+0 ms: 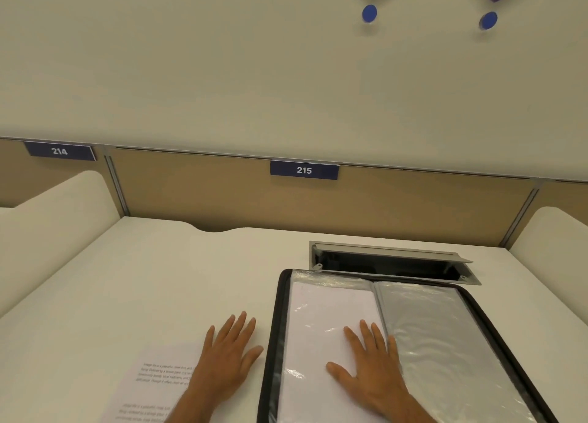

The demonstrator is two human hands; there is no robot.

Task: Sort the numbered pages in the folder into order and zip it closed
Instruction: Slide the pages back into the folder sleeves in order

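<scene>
A black zip folder point(274, 320) lies open on the white desk at the lower right, showing clear plastic sleeves. Its left sleeve point(321, 314) holds a white page; its right sleeve point(439, 333) looks grey. My right hand point(369, 363) lies flat with spread fingers on the left sleeve. A loose printed page point(152, 381) lies on the desk left of the folder. My left hand point(227, 355) rests flat, fingers spread, over that page's right edge and the desk beside the folder. No page number can be read.
An open cable hatch point(394, 262) is sunk into the white desk point(159, 282) just behind the folder. A tan partition with the label 215 point(304, 170) closes off the back. White side dividers point(54, 219) stand at left and right.
</scene>
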